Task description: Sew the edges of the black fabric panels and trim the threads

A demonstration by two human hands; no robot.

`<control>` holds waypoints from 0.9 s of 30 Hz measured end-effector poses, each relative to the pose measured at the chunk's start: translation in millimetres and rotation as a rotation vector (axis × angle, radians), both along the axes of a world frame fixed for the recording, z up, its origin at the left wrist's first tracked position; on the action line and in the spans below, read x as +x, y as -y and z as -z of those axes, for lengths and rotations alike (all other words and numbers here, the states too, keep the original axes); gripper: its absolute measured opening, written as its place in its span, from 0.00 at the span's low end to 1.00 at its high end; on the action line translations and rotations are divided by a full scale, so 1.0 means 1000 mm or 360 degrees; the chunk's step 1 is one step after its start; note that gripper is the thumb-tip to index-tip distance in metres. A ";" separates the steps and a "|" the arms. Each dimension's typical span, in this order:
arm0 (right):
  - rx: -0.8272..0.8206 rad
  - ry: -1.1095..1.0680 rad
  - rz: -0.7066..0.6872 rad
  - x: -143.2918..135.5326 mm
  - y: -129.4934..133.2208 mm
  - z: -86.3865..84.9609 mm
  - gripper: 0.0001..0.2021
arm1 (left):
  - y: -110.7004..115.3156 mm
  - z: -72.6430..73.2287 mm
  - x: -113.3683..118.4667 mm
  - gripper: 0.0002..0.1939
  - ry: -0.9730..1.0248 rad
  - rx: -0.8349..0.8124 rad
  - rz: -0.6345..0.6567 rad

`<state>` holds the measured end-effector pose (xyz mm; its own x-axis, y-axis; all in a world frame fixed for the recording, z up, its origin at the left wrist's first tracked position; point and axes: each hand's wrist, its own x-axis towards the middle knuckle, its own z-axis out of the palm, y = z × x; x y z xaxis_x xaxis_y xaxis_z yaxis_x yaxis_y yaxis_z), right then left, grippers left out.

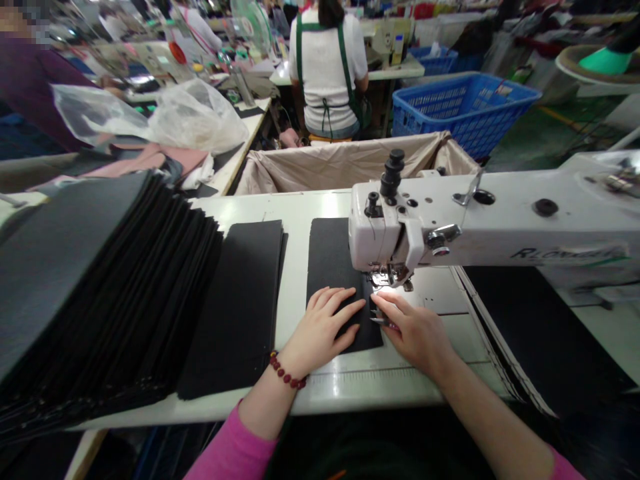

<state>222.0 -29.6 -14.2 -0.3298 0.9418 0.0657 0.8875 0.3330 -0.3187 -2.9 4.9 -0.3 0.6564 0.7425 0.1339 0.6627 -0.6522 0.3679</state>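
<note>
My left hand (325, 327) lies with fingers spread on a black fabric panel (325, 250), which sits flat partly under the sewing machine's head. A beaded bracelet (287, 375) circles that wrist. My right hand (423, 333) is at the panel's right edge, just in front of the presser foot (384, 277). Pointed metal tips, apparently of thread snips (379, 321), stick out from between its fingers; the rest is hidden by the hand. The white sewing machine (480, 220) reaches in from the right, its lamp lighting the needle area.
Left of the panel lie a few black pieces (240, 293) and a tall stack of black panels (65, 267). More black panels (540, 327) rest on the right. Behind the table are a cloth-lined bin (320, 170), a blue basket (425, 120) and a seated person (327, 73).
</note>
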 end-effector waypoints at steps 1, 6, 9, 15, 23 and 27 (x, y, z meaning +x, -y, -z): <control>0.0004 -0.0004 0.0003 0.000 0.000 0.000 0.26 | 0.000 0.000 0.000 0.23 0.0008 0.0003 -0.0002; 0.0021 -0.0015 0.0008 -0.001 0.000 0.001 0.25 | -0.001 0.001 0.000 0.23 0.0019 0.0012 -0.0022; 0.0020 -0.0009 0.0004 -0.001 0.000 0.002 0.25 | -0.001 0.002 0.000 0.22 0.0019 0.0019 -0.0026; 0.0015 -0.0001 -0.0006 0.000 0.000 0.002 0.27 | -0.003 0.005 0.000 0.22 0.0018 0.0045 -0.0044; 0.0017 0.0005 0.0015 0.000 0.000 0.003 0.27 | -0.004 0.008 0.000 0.23 -0.0018 0.0029 -0.0076; 0.0009 -0.0005 0.0011 0.001 0.001 0.003 0.27 | -0.006 0.009 0.001 0.25 -0.0020 0.0006 -0.0099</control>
